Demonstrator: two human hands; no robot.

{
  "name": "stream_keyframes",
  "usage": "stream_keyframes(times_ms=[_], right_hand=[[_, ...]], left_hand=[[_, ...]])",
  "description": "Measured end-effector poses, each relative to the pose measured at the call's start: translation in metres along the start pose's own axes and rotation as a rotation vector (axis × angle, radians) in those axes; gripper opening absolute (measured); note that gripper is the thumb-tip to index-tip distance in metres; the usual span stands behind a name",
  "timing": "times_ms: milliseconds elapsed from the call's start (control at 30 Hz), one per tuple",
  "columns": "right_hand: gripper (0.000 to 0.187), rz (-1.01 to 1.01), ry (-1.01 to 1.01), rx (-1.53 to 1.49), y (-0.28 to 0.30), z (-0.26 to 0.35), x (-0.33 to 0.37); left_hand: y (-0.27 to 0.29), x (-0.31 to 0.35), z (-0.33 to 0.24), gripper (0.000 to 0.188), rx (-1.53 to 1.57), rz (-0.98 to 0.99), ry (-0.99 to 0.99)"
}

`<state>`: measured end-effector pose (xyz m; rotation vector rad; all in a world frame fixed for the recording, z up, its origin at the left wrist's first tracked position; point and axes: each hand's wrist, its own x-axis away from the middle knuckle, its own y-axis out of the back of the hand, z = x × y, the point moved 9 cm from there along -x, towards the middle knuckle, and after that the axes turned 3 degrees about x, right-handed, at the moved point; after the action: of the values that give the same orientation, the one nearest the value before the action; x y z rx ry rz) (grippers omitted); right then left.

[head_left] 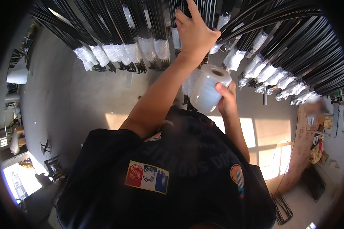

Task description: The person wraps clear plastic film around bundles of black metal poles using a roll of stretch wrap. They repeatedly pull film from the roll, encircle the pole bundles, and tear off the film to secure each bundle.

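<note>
My left hand (pixel 195 36) is raised at the top, its fingers bent around a bundle of long, thin black rods (pixel 208 13). The hand and forearm hide part of that bundle. Below it, my right hand (pixel 227 99) grips a roll of clear stretch film (pixel 207 89) from the right side, thumb on the upper edge. The roll is tilted, with its hollow core facing up. Partly behind the roll, plastic wrapping (pixel 188 83) covers the lower part of the rods.
More bundles of black rods hang to the left, their lower ends wrapped in clear film (pixel 120 52). Similar wrapped bundles (pixel 267 72) crowd the right side. Grey floor (pixel 91 87) lies beneath, with sunlit patches. A brown board (pixel 300 141) stands at right.
</note>
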<state>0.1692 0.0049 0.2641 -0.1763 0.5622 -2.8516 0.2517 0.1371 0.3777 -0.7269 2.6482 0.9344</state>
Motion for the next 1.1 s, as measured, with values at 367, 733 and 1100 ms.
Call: stream_keyframes(times_ms=[367, 733, 1100], right_hand=[[0.073, 0.079, 0.000, 0.055, -0.022, -0.008, -0.005], [0.060, -0.053, 0.197, 0.204, 0.009, 0.054, -0.045], [0.048, 0.018, -0.048, 0.270, -0.020, -0.173, -0.213]], left_hand=[[0.014, 0.003, 0.017, 0.103, -0.004, -0.173, -0.110], [0.018, -0.001, 0.043, 0.092, -0.039, 0.190, 0.134], [0.018, 0.000, 0.040, 0.078, -0.074, 0.162, 0.108]])
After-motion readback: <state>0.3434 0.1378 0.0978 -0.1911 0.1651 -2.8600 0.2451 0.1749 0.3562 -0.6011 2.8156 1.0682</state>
